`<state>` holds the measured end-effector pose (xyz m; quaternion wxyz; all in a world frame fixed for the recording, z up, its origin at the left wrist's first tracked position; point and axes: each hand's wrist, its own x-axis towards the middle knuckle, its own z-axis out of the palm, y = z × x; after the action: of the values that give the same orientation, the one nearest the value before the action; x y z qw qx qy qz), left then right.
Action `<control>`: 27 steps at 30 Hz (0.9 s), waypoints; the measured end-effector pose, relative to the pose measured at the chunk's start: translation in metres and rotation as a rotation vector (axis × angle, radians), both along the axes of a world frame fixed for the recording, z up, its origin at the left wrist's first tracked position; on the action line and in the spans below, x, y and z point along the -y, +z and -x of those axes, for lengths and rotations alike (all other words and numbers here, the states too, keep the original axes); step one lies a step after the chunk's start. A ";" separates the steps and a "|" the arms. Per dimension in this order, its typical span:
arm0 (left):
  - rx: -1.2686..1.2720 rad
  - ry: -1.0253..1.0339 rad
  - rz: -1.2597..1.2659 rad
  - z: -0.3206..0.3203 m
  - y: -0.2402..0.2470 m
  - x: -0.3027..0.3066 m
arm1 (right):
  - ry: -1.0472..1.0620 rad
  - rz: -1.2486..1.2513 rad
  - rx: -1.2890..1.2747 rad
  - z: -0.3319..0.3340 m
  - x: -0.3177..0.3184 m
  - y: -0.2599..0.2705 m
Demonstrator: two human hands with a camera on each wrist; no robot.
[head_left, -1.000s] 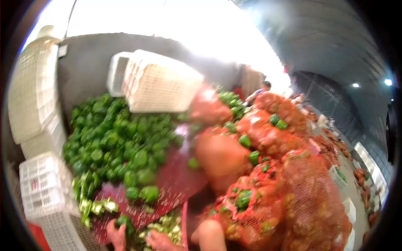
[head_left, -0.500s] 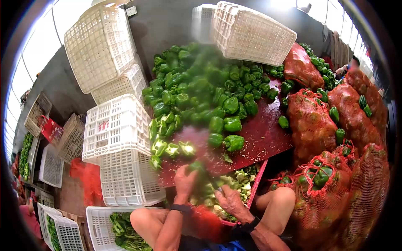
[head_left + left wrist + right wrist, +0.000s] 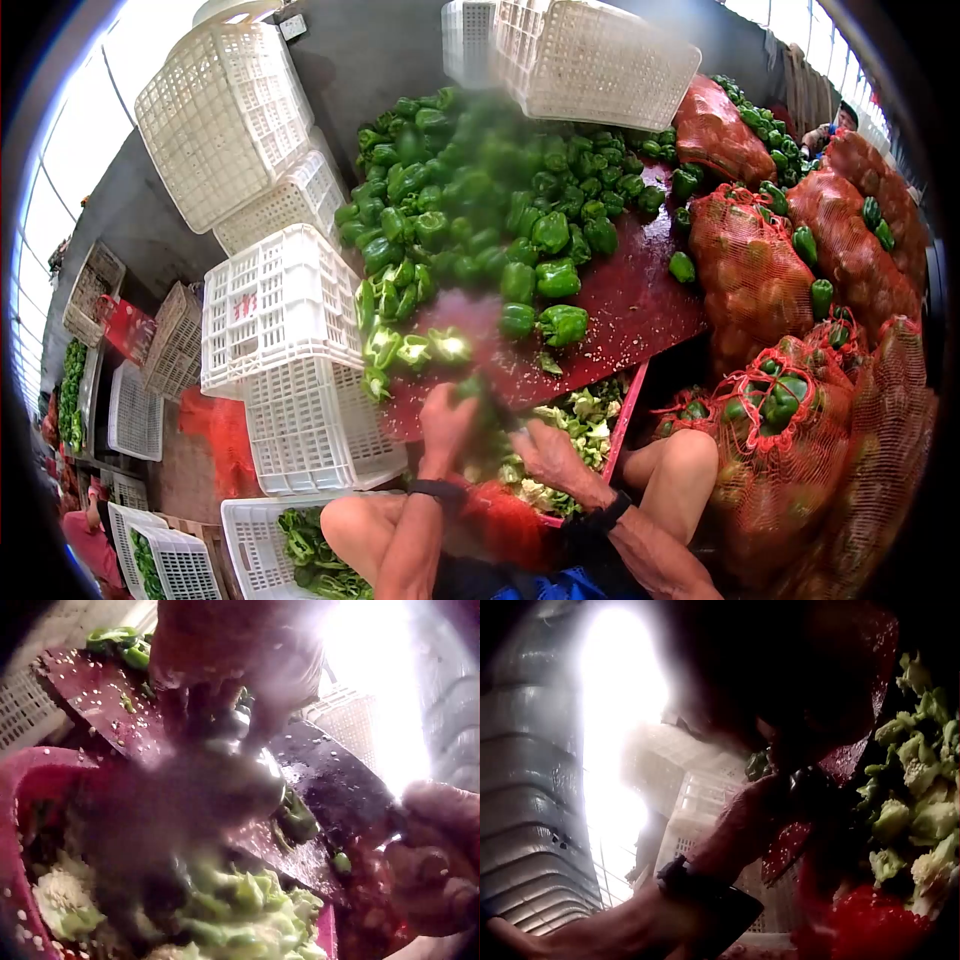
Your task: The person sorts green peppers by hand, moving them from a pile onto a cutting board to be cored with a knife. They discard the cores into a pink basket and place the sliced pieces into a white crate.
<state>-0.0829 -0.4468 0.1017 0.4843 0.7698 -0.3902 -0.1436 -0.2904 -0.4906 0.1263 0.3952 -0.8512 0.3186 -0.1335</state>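
Observation:
My left hand (image 3: 445,425) grips a green pepper (image 3: 476,390) at the front edge of the red board (image 3: 640,290). In the left wrist view, the fingers of my left hand (image 3: 240,656) curl over the shaded pepper (image 3: 247,780). To its right, my right hand (image 3: 439,859) grips a knife, its broad dark blade (image 3: 330,784) angled toward the pepper. My right hand (image 3: 550,455) is just right of the left in the head view. Below both lie pale green pepper scraps (image 3: 590,420) in a red-rimmed container. Blur hides the cutting contact.
A heap of green peppers (image 3: 430,190) covers the board's back, with cut pieces (image 3: 415,350) at its left. White crates (image 3: 285,300) are stacked left; another crate (image 3: 265,545) holds cut green pieces. Net sacks (image 3: 750,270) crowd the right. A person (image 3: 845,120) is far back right.
The head view has swung down and leftward, bringing both forearms into sight. Since half a second ago, my right hand has moved slightly up; my left still grips the pepper.

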 end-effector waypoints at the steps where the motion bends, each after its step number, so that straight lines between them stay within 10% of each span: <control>1: 0.001 -0.009 -0.016 -0.001 0.001 0.000 | 0.063 0.045 -0.037 -0.004 0.006 0.002; 10: -0.158 -0.012 -0.081 -0.012 -0.002 -0.005 | -0.187 -0.411 -0.144 -0.049 -0.003 0.038; 13: -0.041 -0.029 -0.054 -0.010 -0.002 -0.007 | 0.258 0.546 -0.328 -0.061 -0.011 -0.066; 14: -0.053 -0.051 -0.032 -0.011 -0.004 -0.009 | -0.062 0.025 -0.106 -0.061 -0.016 -0.055; 27: 0.126 0.154 -0.045 -0.016 -0.028 -0.017 | -0.004 0.468 -0.145 -0.070 0.047 -0.037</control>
<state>-0.0671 -0.4294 0.0738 0.4510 0.8156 -0.3565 -0.0660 -0.2202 -0.5375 0.0893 0.1631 -0.9262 0.3083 -0.1432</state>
